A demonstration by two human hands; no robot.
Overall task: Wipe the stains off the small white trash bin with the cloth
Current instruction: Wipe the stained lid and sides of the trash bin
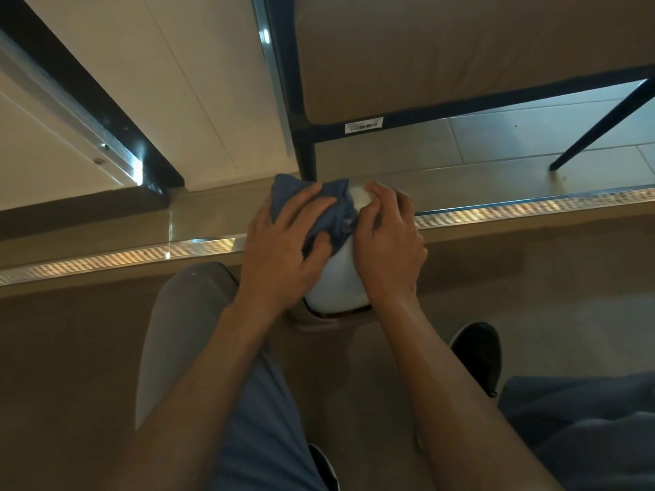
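Note:
The small white trash bin (338, 278) lies tilted between my hands, above the floor by a metal-edged step. A blue cloth (333, 207) is bunched over its far left side. My left hand (283, 249) lies on the cloth with fingers spread, thumb tucked into the folds, pressing it against the bin. My right hand (388, 242) wraps the bin's right side, fingers curled over its far end. Most of the bin's surface is hidden under the hands and cloth, so no stains show.
A black table leg (306, 150) stands just behind the bin, with a slanted chair leg (599, 125) at the right. A metal step edge (531, 207) runs across the floor. My knee (188, 313) and black shoes (478, 356) sit below the hands.

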